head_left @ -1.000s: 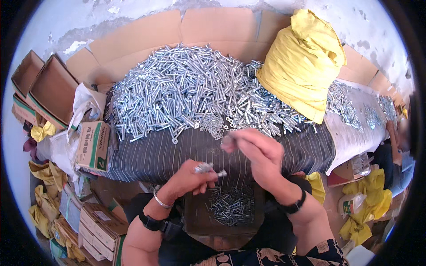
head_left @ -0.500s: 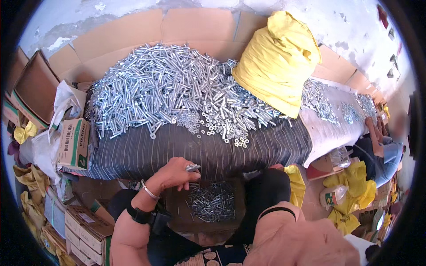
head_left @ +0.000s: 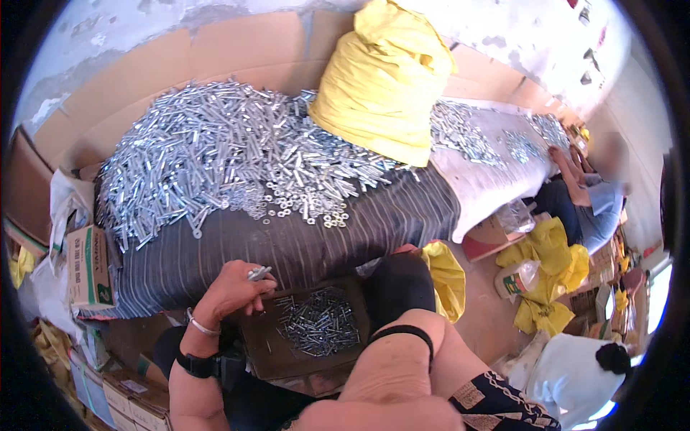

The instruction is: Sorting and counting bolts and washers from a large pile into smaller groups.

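My left hand (head_left: 238, 289) is closed, with short silvery metal bolts (head_left: 259, 273) sticking out between thumb and fingers; I cannot tell how many. It hovers by the front edge of the cloth-covered bench, above the left rim of a shallow dark tray (head_left: 262, 357). Loose bolts (head_left: 318, 322) lie heaped in that tray, between my knees. My right arm is folded back toward me, a black band round it. Of my right hand (head_left: 381, 416) only a blurred part shows at the lower edge, its fingers hidden.
A large pile of silvery bolts (head_left: 208, 144) covers the bench, with washers and nuts (head_left: 309, 205) along its front. A full yellow sack (head_left: 384, 86) stands behind. Left is a carton (head_left: 90, 266); yellow bags (head_left: 543, 251) lie at right. Another person (head_left: 600, 205) sits farther along the bench.
The view has swung to the right, so the bench and pile sit farther left. My left hand still holds bolts over the tray's edge. The right arm has shifted leftward in the picture.
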Tool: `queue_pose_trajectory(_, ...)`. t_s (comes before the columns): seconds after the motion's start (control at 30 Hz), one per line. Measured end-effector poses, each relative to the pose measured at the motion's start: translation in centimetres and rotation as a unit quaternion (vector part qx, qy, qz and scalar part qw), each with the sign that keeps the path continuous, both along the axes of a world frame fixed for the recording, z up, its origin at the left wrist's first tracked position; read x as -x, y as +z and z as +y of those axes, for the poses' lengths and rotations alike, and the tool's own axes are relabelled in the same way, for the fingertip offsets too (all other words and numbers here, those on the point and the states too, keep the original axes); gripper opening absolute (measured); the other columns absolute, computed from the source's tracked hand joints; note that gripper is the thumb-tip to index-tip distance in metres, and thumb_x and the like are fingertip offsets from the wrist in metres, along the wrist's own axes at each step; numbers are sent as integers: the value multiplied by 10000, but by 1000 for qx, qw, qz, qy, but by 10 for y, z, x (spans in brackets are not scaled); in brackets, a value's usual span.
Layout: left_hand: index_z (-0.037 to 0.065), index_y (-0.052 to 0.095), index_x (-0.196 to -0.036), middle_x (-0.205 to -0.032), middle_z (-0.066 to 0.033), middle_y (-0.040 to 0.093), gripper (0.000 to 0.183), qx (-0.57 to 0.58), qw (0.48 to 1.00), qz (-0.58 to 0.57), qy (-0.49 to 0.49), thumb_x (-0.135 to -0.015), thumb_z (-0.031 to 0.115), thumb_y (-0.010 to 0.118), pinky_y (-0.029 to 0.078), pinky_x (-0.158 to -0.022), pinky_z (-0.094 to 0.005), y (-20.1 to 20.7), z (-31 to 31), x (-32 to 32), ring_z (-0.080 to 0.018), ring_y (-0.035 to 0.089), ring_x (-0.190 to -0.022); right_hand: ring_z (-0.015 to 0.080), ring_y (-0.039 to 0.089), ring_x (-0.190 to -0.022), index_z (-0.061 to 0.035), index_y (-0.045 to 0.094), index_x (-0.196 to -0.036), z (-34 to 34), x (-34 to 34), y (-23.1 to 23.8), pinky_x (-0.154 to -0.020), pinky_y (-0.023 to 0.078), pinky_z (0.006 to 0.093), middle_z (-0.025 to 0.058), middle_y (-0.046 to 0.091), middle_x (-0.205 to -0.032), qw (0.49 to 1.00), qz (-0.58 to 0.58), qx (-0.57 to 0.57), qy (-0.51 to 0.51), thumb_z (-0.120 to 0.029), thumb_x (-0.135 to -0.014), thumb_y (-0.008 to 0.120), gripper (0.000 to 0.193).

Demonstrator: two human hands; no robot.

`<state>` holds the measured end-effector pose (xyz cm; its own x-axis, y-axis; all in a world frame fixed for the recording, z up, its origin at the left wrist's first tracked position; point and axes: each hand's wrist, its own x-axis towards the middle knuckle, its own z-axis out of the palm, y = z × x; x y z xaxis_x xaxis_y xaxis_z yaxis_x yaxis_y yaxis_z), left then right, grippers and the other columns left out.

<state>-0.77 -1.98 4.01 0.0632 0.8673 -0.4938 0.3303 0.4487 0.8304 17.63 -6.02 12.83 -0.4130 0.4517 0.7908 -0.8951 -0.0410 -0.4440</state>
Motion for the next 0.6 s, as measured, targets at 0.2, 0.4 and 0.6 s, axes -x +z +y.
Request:
queue_pose_trajectory(0.2,-37,683,-831,-666,-70,645,129,9,1000,-4,-2,-802,81,642,451,-395,-240,2,6,-10,-124,613,-494,229,578,-646,-88,580,-809,-6,-12,-17,-652,481,394,120,580,-732,999,9,-8,-45,-146,-913,466,166)
queue_pose_trajectory(0.4,-29,681,-848,-670,-69,653,130,-3,1000,-4,17,-812,93,656,444,-392,-239,4,-7,2,-110,595,-482,227,577,-648,-92,581,-813,-39,24,-35,-654,480,394,117,581,-734,998,48,-11,-44,-151,-916,465,166)
queue_pose_trajectory(0.6,13,685,-878,-644,-53,643,129,-9,1000,3,-8,-839,133,656,454,-398,-248,-8,-7,5,-100,579,-469,225,576,-651,-95,582,-816,7,38,12,-655,479,393,114,581,-736,992,105,8,62,-156,-918,464,167)
